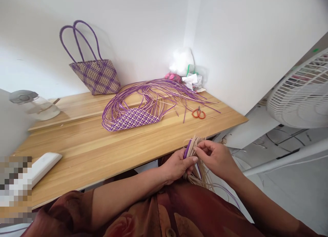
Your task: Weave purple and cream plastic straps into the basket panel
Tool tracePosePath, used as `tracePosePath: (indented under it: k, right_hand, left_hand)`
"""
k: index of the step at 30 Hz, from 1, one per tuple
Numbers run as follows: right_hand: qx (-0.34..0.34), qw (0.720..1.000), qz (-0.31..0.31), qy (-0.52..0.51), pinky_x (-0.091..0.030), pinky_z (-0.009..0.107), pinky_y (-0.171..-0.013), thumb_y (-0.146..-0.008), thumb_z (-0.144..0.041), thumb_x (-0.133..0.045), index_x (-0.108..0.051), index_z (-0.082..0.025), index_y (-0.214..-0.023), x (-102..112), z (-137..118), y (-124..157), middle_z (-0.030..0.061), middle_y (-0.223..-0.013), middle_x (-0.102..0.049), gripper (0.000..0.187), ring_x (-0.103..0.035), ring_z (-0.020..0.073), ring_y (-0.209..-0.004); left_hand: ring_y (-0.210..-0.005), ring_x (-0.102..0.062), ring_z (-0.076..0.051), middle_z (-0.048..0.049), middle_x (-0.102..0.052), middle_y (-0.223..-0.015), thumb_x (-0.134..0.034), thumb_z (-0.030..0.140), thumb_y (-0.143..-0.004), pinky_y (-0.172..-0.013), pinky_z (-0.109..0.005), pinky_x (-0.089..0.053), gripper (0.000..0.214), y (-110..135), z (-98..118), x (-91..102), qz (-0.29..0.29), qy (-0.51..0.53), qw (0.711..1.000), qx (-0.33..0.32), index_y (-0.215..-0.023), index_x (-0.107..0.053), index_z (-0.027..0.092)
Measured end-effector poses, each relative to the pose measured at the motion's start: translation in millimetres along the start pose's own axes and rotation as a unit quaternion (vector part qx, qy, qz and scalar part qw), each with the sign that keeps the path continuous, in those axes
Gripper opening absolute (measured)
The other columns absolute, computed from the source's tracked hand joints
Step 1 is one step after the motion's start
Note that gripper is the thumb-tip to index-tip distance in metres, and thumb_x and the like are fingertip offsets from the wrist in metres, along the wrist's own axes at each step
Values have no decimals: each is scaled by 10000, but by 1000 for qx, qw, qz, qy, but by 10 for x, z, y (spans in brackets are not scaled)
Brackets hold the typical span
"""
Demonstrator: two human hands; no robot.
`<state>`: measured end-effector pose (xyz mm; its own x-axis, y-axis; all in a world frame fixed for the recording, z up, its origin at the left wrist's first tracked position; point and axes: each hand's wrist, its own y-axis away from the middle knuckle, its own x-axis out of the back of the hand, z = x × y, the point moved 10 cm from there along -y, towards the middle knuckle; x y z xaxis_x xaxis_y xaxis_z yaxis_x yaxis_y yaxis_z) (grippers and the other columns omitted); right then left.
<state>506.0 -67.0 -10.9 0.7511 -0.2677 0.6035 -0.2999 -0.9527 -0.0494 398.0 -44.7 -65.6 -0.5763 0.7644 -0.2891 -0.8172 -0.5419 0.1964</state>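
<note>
Head view: left hand [178, 167] and right hand [215, 158] both pinch a bundle of tan and purple strips [194, 151] held between them, just off the table [84, 151] edge. Farther back lie a half-woven panel [133, 119], scissors [199, 113] and a finished bag [96, 74].

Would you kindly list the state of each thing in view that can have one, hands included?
Left hand: closed around the bundle of strips.
Right hand: fingers pinching the bundle's top.
Bundle of strips: coiled, held off the table.
Woven bag: finished, upright against the wall.
Woven piece: unfinished, flat, loose strips trailing.
Scissors: lying flat; blades hard to tell.
Fan: spinning or not, cannot tell.
</note>
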Motion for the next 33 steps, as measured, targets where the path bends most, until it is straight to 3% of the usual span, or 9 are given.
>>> tracePosePath:
  k: [5,10,13,18,20,22,26,30,33]
  right_hand:
    - [-50,955,-51,-287,-343,233,-500,-804,-422,-703,-621,-181,-803,-162,179,-38,-28,-589,-530,254,-426,94,-519]
    - [-85,885,-66,-452,-425,254,-563,-785,-424,-719,-629,-178,-767,-122,219,-92,54,-851,-628,262,-573,155,-742]
    - [-98,868,-25,-486,-462,286,-603,-818,-411,-665,-599,-207,-746,207,282,-212,51,-909,-643,226,-617,186,-826]
    - [-30,871,179,-457,-495,289,-657,-880,-344,-587,-565,-255,-790,1161,453,-370,37,-1051,-657,128,-626,206,-1035]
    - [-21,884,207,-419,-513,290,-652,-907,-411,-547,-585,-262,-878,1269,508,-356,59,-1109,-654,157,-631,218,-1057]
    - [-56,899,161,-403,-530,299,-632,-923,-491,-503,-609,-250,-983,1076,590,-334,80,-1083,-668,270,-664,218,-963]
    - [-138,906,-31,-399,-518,286,-561,-883,-602,-539,-674,-172,-937,279,653,-178,107,-876,-691,454,-661,190,-718]
    - [-86,929,-188,-307,-523,277,-649,-832,-575,-657,-720,-137,-909,-275,389,-41,105,-916,-702,449,-654,183,-805]
    - [-38,934,-225,-274,-516,276,-699,-869,-577,-612,-724,-130,-924,-423,195,-26,84,-890,-697,464,-634,163,-820]
  left_hand:
    - [-533,-422,-65,46,-473,-641,-705,581,-748,-558,-219,-354,480,6,3,7,0,67,998,13,-837,-492,161]
    - [-526,-396,-60,53,-449,-643,-718,569,-747,-547,-208,-314,483,3,9,-12,-20,81,996,21,-861,-478,166]
    - [-507,-347,-52,71,-408,-613,-727,524,-757,-526,-198,-270,461,1,-3,-6,-14,92,995,39,-851,-436,178]
    - [-515,-329,-52,76,-378,-600,-730,481,-771,-529,-190,-280,434,-8,31,48,13,105,993,44,-829,-422,181]
    - [-517,-330,-50,75,-376,-610,-732,482,-772,-534,-188,-287,433,-15,59,52,10,110,993,39,-831,-428,180]
    - [-521,-343,-50,72,-380,-622,-732,483,-775,-542,-190,-298,427,-21,80,55,4,111,993,35,-837,-441,177]
    - [-517,-367,-52,69,-397,-628,-732,503,-770,-552,-198,-317,432,-39,94,79,5,107,994,37,-857,-472,170]
    - [-513,-370,-52,68,-409,-623,-722,535,-770,-573,-213,-346,449,-75,163,54,-12,92,995,25,-837,-468,171]
    - [-526,-357,-51,65,-399,-630,-711,542,-780,-553,-203,-322,448,-99,252,4,-38,75,996,8,-856,-487,162]
